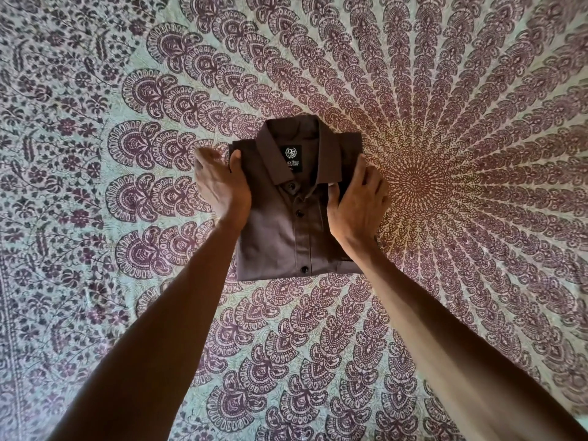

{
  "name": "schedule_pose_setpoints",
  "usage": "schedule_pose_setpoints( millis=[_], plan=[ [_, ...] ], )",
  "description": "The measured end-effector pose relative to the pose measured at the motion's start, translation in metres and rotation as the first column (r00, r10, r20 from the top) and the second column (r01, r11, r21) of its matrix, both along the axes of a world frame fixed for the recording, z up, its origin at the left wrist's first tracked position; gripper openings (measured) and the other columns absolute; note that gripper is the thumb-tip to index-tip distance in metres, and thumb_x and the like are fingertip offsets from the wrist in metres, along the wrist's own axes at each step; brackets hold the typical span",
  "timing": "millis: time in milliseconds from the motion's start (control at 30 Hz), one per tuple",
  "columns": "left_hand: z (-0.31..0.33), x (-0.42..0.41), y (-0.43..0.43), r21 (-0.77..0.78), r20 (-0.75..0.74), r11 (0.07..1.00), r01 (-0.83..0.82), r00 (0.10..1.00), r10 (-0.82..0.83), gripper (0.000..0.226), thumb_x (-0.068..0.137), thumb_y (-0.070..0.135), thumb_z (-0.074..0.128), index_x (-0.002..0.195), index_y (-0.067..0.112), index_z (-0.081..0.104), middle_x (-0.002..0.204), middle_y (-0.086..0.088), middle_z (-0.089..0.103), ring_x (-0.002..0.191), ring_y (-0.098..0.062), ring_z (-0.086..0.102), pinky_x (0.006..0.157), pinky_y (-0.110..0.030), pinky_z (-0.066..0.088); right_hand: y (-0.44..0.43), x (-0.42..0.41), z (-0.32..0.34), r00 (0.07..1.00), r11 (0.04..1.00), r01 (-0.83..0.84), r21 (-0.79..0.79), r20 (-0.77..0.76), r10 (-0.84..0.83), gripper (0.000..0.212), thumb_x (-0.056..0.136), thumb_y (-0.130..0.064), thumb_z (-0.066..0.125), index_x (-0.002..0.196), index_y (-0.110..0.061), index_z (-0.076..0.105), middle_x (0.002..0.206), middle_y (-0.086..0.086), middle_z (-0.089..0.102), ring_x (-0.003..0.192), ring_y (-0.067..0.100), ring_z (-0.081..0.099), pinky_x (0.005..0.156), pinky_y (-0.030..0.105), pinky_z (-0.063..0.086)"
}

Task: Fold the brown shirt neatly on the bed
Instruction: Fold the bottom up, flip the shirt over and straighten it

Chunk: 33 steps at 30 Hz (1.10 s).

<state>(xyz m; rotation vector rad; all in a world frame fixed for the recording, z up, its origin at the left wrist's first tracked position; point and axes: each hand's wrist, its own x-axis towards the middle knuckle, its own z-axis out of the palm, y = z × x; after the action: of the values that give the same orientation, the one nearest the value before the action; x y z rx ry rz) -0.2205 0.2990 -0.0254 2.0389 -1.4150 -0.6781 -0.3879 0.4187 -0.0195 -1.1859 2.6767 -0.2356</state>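
Here the folded brown shirt (283,230) lies on the mandala bedspread (461,122); left hand (219,183) and right hand (358,202) flank it, both unclenched, thumbs on its edges.

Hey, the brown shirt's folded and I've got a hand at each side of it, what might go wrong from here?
1. The left hand and right hand sit at the upper half of the brown shirt; lifted from there, the unsupported lower half may droop open.
2. Both thumbs lie near the collar; pressing inward could crease it.
3. A folded layer peeks out at the lower right corner; a sideways squeeze might push it out further.
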Motion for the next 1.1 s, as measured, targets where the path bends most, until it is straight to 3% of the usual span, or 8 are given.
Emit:
schedule_pose_setpoints(
  millis=[133, 200, 267, 400, 700, 800, 967, 1100],
  plan=[
    [0.003, 0.006, 0.026, 0.069, 0.026, 0.998, 0.003, 1.000, -0.004, 0.032, 0.094, 0.041, 0.048, 0.100, 0.010, 0.055, 0.110, -0.014, 0.058, 0.101, -0.017, 0.046, 0.093, -0.033, 0.037, 0.010, -0.014, 0.004, 0.957, 0.982, 0.170, -0.087, 0.252, -0.143, 0.063, 0.090, -0.042, 0.060, 0.140, -0.010, 0.040, 0.130, 0.013, 0.052, 0.116, 0.029, 0.052, 0.094, 0.044, 0.048],
    [0.001, 0.014, 0.037, 0.085, 0.034, 0.996, 0.039, 0.999, -0.042, 0.034, 0.093, 0.041, 0.049, 0.099, 0.009, 0.058, 0.111, -0.018, 0.060, 0.111, -0.027, 0.051, 0.097, -0.045, 0.042, 0.014, -0.019, 0.003, 0.930, 0.971, 0.234, -0.049, 0.303, -0.209, 0.056, 0.088, -0.043, 0.061, 0.131, -0.010, 0.047, 0.121, 0.013, 0.057, 0.109, 0.032, 0.057, 0.085, 0.043, 0.052],
    [0.004, 0.019, 0.039, 0.075, 0.034, 0.996, 0.051, 0.998, -0.054, 0.029, 0.093, 0.037, 0.054, 0.096, 0.009, 0.061, 0.103, -0.014, 0.064, 0.105, -0.030, 0.055, 0.087, -0.038, 0.044, 0.017, -0.019, 0.004, 0.941, 0.975, 0.217, -0.037, 0.274, -0.199, 0.055, 0.088, -0.045, 0.061, 0.130, -0.010, 0.048, 0.118, 0.014, 0.057, 0.106, 0.033, 0.058, 0.084, 0.042, 0.052],
    [0.018, 0.016, 0.024, 0.021, 0.031, 0.997, 0.073, 0.997, -0.074, 0.013, 0.088, 0.029, 0.063, 0.087, 0.017, 0.063, 0.088, 0.000, 0.065, 0.077, -0.013, 0.048, 0.061, -0.023, 0.026, 0.017, -0.010, 0.010, 0.983, 0.989, 0.140, -0.046, 0.130, -0.133, 0.059, 0.089, -0.042, 0.061, 0.138, -0.013, 0.043, 0.129, 0.013, 0.051, 0.116, 0.033, 0.049, 0.092, 0.045, 0.045],
    [0.023, 0.005, -0.011, 0.217, -0.044, 0.975, 0.051, 0.998, -0.042, 0.019, 0.085, 0.036, 0.068, 0.091, 0.018, 0.074, 0.084, 0.005, 0.068, 0.078, -0.016, 0.060, 0.072, -0.022, 0.044, 0.007, 0.005, 0.000, 0.995, 0.992, 0.104, -0.077, 0.009, -0.104, 0.057, 0.093, -0.042, 0.052, 0.140, -0.011, 0.040, 0.135, 0.016, 0.047, 0.122, 0.034, 0.045, 0.098, 0.050, 0.042],
    [0.021, 0.006, -0.016, 0.316, -0.085, 0.948, 0.033, 0.996, -0.006, 0.026, 0.086, 0.042, 0.065, 0.096, 0.019, 0.073, 0.099, -0.003, 0.072, 0.094, -0.022, 0.066, 0.080, -0.027, 0.049, 0.005, 0.007, -0.005, 0.995, 0.993, 0.089, -0.077, -0.030, -0.092, 0.060, 0.095, -0.044, 0.047, 0.145, -0.014, 0.035, 0.140, 0.014, 0.044, 0.126, 0.034, 0.042, 0.100, 0.050, 0.040],
    [0.028, 0.007, -0.020, 0.523, 0.075, 0.851, 0.046, 0.992, -0.100, 0.072, 0.087, 0.063, 0.051, 0.127, 0.004, 0.052, 0.132, -0.018, 0.055, 0.123, -0.032, 0.052, 0.097, -0.038, 0.042, 0.008, 0.011, -0.012, 0.995, 0.997, 0.067, -0.041, -0.068, -0.069, 0.062, 0.097, -0.046, 0.039, 0.150, -0.015, 0.029, 0.146, 0.013, 0.041, 0.130, 0.033, 0.040, 0.103, 0.051, 0.035],
    [0.031, 0.005, -0.028, 0.533, 0.098, 0.838, 0.113, 0.976, -0.194, 0.070, 0.091, 0.064, 0.041, 0.124, 0.004, 0.055, 0.121, -0.017, 0.059, 0.117, -0.032, 0.054, 0.095, -0.039, 0.042, 0.010, 0.012, -0.015, 0.994, 0.997, 0.076, -0.030, -0.070, -0.078, 0.062, 0.098, -0.048, 0.035, 0.151, -0.017, 0.028, 0.148, 0.011, 0.039, 0.131, 0.031, 0.039, 0.104, 0.050, 0.034]
  ],
)
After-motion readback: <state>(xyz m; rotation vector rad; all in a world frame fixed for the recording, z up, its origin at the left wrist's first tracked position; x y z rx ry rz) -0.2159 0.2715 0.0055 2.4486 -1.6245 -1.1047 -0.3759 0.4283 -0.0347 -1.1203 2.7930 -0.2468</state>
